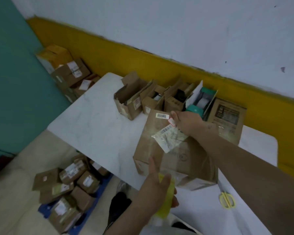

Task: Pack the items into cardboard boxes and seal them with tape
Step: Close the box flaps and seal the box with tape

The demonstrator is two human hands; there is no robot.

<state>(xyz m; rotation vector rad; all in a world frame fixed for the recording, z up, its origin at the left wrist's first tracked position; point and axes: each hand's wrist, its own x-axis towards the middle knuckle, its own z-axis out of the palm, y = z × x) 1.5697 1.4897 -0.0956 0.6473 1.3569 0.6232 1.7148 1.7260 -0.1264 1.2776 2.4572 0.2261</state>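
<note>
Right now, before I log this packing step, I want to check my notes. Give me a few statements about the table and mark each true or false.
1. The left hand holds a yellow tape roll at the near edge of the big box. True.
2. The scissors lie on top of the big box. False: they lie on the table, to the right of the box.
3. The right hand rests on the big box's far end. True.
4. The small boxes along the table's far edge are all taped shut. False: their flaps stand open.
</note>
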